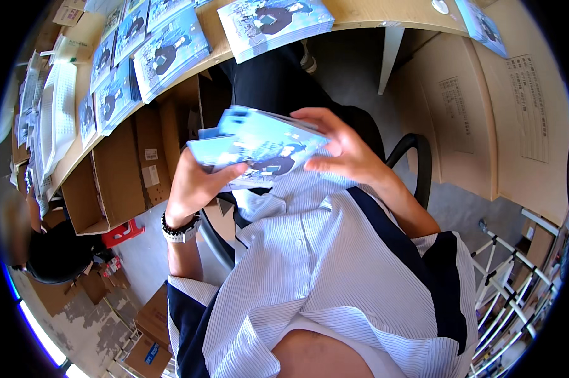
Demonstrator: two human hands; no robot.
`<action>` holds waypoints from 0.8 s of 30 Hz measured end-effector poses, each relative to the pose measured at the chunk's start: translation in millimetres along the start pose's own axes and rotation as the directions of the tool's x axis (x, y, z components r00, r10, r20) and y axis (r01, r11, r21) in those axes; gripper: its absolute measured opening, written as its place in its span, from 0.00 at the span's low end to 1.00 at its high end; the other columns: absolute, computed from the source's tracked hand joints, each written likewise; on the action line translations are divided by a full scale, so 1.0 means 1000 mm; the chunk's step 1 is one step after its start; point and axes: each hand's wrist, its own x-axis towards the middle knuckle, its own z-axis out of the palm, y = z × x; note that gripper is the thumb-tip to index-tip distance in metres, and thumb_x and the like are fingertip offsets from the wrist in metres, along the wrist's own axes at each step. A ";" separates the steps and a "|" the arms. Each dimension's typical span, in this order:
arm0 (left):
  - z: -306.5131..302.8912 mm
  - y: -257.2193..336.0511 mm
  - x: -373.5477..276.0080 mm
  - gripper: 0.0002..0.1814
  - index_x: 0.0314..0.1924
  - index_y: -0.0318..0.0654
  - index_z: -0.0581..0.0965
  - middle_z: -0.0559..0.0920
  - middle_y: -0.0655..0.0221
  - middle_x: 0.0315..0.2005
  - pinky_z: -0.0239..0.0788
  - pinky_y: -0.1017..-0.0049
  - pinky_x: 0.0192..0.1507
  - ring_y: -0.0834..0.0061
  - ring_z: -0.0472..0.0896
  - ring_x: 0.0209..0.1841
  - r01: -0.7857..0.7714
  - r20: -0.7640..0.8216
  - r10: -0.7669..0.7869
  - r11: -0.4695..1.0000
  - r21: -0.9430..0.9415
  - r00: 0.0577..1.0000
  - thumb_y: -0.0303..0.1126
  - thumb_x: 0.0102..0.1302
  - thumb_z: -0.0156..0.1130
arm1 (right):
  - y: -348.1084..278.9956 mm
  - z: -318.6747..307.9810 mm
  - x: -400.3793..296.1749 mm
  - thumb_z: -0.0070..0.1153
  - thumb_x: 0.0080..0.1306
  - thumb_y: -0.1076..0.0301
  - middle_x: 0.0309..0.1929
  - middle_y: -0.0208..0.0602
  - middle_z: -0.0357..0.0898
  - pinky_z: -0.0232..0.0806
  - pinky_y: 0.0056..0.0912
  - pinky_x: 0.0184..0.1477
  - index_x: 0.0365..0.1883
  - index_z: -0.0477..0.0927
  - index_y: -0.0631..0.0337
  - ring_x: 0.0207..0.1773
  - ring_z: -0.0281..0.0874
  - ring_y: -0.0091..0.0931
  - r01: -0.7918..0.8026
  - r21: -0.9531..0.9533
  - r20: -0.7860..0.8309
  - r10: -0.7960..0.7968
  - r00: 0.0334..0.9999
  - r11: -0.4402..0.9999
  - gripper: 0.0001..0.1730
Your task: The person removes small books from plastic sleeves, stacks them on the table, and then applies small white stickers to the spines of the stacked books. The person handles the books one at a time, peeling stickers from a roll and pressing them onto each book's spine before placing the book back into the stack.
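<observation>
Above my lap I hold a loose, fanned bunch of blue printed cards or thin booklets (270, 146), each showing a dark-clothed figure. My left hand (197, 179) grips the bunch from the lower left, its thumb lying across the front. At the right edge, the thumb and fingers of my right hand (343, 146) close around some of the pieces. The fan is slightly blurred, and how many pieces it holds cannot be made out. On the wooden table before me lies a neat stack of the same prints (277, 23), its near edge close to the table's rim.
More print stacks (171, 56) line the table (360, 12) on the left, beside white perforated trays (60, 108). Open cardboard boxes (123, 165) stand beneath. Large cartons (454, 104) rise at right, near my chair's armrest (419, 156). Another person (57, 250) sits far left.
</observation>
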 end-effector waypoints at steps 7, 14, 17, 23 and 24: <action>0.033 -0.006 0.013 0.33 0.59 0.34 0.76 0.82 0.62 0.51 0.72 0.71 0.58 0.71 0.81 0.53 -0.359 -0.205 0.344 0.933 -0.037 0.916 0.25 0.52 0.81 | -0.003 0.033 0.014 0.67 0.66 0.74 0.61 0.43 0.73 0.73 0.33 0.62 0.64 0.65 0.64 0.60 0.79 0.30 0.263 -0.096 -0.117 -0.273 0.955 0.960 0.32; 0.064 -0.028 0.009 0.52 0.75 0.44 0.56 0.64 0.57 0.70 0.54 0.62 0.75 0.63 0.64 0.71 -0.337 -0.363 0.233 0.906 -0.256 0.902 0.17 0.51 0.71 | 0.021 0.022 0.023 0.69 0.59 0.80 0.67 0.47 0.68 0.67 0.36 0.70 0.69 0.55 0.59 0.70 0.69 0.35 0.271 -0.140 -0.110 -0.287 0.952 0.952 0.46; 0.068 -0.034 0.010 0.51 0.75 0.45 0.56 0.63 0.56 0.70 0.55 0.61 0.74 0.62 0.64 0.71 -0.406 -0.443 0.232 0.843 -0.353 0.866 0.21 0.53 0.69 | 0.020 0.025 0.024 0.69 0.58 0.80 0.67 0.47 0.68 0.66 0.37 0.72 0.69 0.55 0.58 0.71 0.69 0.36 0.312 -0.170 -0.070 -0.327 0.942 0.935 0.45; 0.056 -0.034 0.012 0.38 0.73 0.40 0.61 0.69 0.56 0.66 0.56 0.61 0.72 0.64 0.68 0.68 -0.399 -0.358 0.303 0.886 -0.235 0.883 0.42 0.68 0.65 | 0.025 0.019 0.027 0.64 0.63 0.79 0.71 0.45 0.67 0.65 0.38 0.72 0.72 0.56 0.54 0.74 0.66 0.36 0.294 0.048 -0.041 -0.292 0.956 0.955 0.43; 0.054 -0.039 0.012 0.38 0.74 0.39 0.60 0.70 0.56 0.66 0.57 0.62 0.72 0.64 0.68 0.69 -0.415 -0.350 0.324 0.882 -0.225 0.879 0.45 0.70 0.63 | 0.024 0.017 0.026 0.64 0.63 0.80 0.72 0.45 0.65 0.65 0.38 0.73 0.73 0.55 0.53 0.74 0.66 0.36 0.274 0.049 -0.044 -0.272 0.961 0.961 0.44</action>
